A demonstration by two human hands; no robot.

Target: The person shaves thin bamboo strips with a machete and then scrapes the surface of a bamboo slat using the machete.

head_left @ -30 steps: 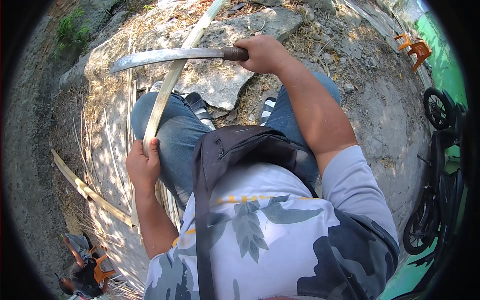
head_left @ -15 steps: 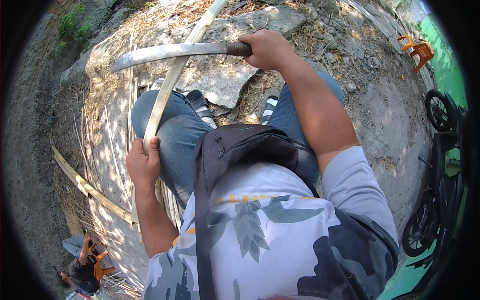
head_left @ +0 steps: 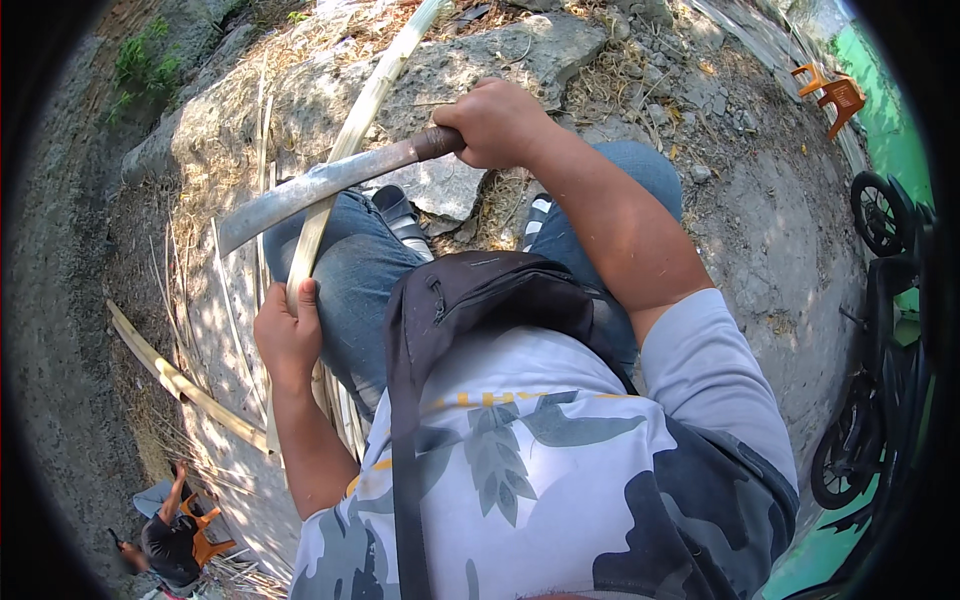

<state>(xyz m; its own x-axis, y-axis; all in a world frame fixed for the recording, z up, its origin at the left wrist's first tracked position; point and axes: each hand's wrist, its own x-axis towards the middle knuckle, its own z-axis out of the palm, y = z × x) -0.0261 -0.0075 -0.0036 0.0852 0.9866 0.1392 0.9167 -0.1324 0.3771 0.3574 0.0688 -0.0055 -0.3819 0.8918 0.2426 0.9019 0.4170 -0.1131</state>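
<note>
My right hand [head_left: 497, 122] grips the brown handle of a machete [head_left: 310, 188]. Its broad metal blade slants down to the left and lies across a long pale strip, apparently split bamboo [head_left: 372, 100]. The strip's near end is in my left hand [head_left: 288, 325], with the thumb along its top. From there it runs up over my left thigh and away past the upper edge of the view. My left hand is below the blade and apart from it.
A curved bamboo piece [head_left: 190, 388] and several thin strips lie on the ground at left. Broken concrete [head_left: 440, 187] is ahead of my feet. Another person [head_left: 170, 545] sits on an orange chair at lower left. A motorcycle [head_left: 880, 330] and an orange plastic chair [head_left: 840, 97] are at right.
My right hand has drawn the machete toward me along the strip, and the blade has tilted so its tip points lower left. My left hand stays nearly still.
</note>
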